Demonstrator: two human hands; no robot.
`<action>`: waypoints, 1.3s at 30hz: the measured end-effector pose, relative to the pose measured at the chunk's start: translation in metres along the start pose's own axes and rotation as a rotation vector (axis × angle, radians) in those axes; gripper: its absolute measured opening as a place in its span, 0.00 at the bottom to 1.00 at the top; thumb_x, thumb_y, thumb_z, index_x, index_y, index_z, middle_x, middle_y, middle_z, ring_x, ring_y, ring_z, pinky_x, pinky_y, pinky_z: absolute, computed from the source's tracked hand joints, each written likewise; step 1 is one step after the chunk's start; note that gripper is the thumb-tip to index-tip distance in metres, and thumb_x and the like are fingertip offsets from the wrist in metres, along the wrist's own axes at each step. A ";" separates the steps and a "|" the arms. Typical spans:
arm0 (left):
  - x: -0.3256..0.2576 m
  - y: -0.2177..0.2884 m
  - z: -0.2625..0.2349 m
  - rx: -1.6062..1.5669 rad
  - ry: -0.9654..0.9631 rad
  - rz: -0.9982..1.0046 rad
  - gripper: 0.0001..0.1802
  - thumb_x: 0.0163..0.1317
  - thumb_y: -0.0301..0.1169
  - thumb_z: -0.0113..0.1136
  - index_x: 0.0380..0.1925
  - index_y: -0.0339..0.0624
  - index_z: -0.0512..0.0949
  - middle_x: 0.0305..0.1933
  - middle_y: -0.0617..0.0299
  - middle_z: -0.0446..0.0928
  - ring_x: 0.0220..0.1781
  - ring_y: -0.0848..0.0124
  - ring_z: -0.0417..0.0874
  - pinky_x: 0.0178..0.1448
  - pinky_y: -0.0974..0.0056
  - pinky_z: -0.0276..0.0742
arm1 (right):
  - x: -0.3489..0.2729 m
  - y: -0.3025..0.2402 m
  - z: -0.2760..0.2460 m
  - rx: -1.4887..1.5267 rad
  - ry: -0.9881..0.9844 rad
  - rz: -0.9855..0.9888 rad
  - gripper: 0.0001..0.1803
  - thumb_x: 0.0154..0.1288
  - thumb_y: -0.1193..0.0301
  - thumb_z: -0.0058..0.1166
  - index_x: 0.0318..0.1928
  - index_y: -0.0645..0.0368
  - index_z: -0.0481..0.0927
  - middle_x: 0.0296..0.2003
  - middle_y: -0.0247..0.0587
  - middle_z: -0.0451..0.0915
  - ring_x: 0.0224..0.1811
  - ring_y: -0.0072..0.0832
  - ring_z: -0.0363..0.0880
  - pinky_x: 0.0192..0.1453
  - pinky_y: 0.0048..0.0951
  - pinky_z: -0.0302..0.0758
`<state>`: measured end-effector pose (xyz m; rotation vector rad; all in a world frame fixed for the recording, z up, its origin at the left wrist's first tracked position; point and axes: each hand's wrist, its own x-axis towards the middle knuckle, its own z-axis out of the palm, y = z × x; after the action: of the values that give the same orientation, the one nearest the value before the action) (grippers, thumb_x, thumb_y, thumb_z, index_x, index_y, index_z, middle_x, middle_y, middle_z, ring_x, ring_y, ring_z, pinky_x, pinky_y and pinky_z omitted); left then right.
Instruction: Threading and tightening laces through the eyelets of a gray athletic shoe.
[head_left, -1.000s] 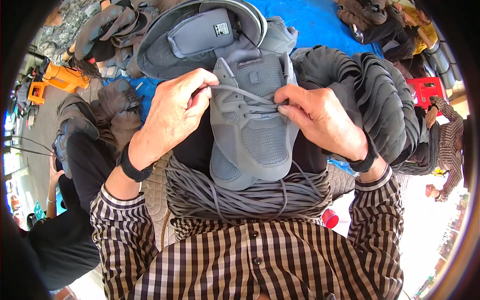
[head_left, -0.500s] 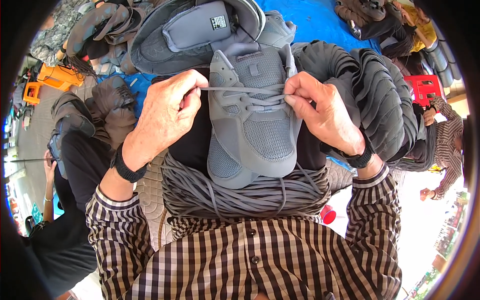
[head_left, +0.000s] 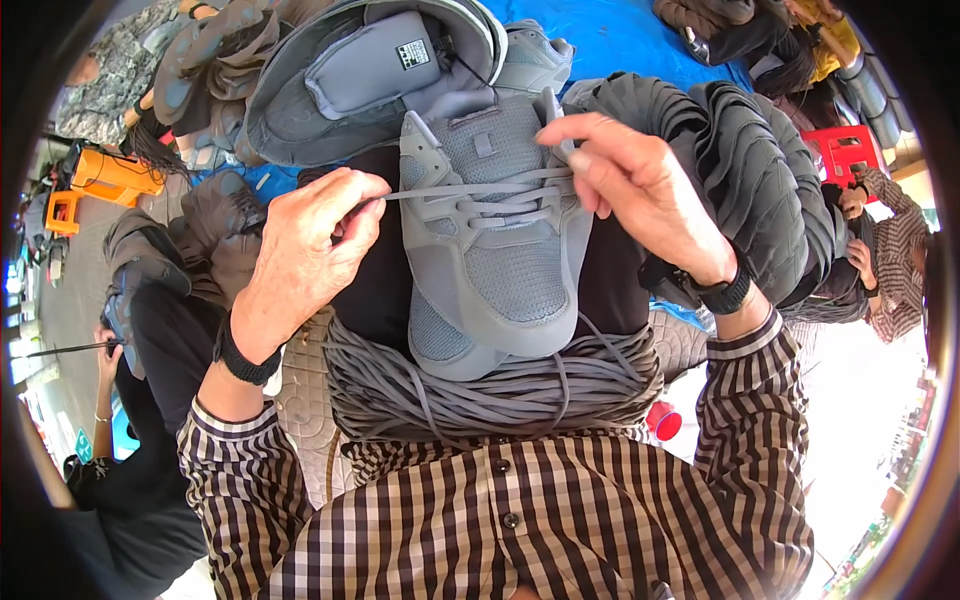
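Head view: grey mesh lace-up sneaker (head_left: 495,235) lies on the person's lap, toe toward the body, resting across a thick bundle of grey flat shoelaces (head_left: 480,385) that sits against the checked brown-and-white button shirt (head_left: 500,520). Left hand (head_left: 305,250) is closed, fingers pinched on one end of the grey flat lace (head_left: 440,190), which runs taut from the fist to the upper eyelets. Right hand (head_left: 640,190) is at the shoe's far-right top edge, thumb and forefinger narrowed at the eyelet row; cannot tell whether they grip lace or the upper's edge, fingertips partly hidden. Both wrists carry black bands, the right one a black wristwatch (head_left: 700,290). Just beyond the shoe: a grey shoe upper with a padded tongue (head_left: 370,80), on a blue tarp (head_left: 640,40). Right of the shoe, touching it, a stack of dark grey ribbed soles (head_left: 760,180). Orange plastic tool (head_left: 105,175) far left, red plastic crate (head_left: 840,150) far right. Other people sit at both edges.
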<state>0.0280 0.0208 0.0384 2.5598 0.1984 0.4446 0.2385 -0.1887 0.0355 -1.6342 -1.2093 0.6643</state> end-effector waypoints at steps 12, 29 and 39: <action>-0.015 -0.012 -0.007 0.302 0.211 0.265 0.11 0.49 0.14 0.59 0.33 0.35 0.73 0.25 0.56 0.72 0.27 0.60 0.77 0.31 0.61 0.74 | 0.007 0.001 0.005 -0.441 -0.026 -0.180 0.09 0.63 0.77 0.53 0.44 0.53 0.75 0.20 0.43 0.73 0.22 0.42 0.75 0.29 0.38 0.70; -0.041 -0.053 0.000 0.630 0.022 0.160 0.12 0.55 0.22 0.60 0.41 0.38 0.74 0.29 0.59 0.75 0.32 0.65 0.79 0.36 0.64 0.77 | -0.017 0.034 -0.001 -1.032 0.199 -0.292 0.09 0.53 0.78 0.57 0.35 0.56 0.72 0.25 0.40 0.71 0.28 0.38 0.77 0.30 0.36 0.74; -0.072 -0.073 -0.023 0.697 0.051 0.016 0.05 0.61 0.25 0.58 0.37 0.38 0.75 0.27 0.57 0.75 0.29 0.62 0.79 0.34 0.60 0.76 | -0.017 0.033 -0.037 -1.186 0.340 -0.298 0.05 0.54 0.80 0.50 0.30 0.58 0.70 0.27 0.42 0.70 0.31 0.39 0.76 0.34 0.37 0.75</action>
<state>-0.0515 0.0778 -0.0008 3.2315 0.4109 0.5141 0.2769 -0.2195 0.0183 -2.2629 -1.6457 -0.6638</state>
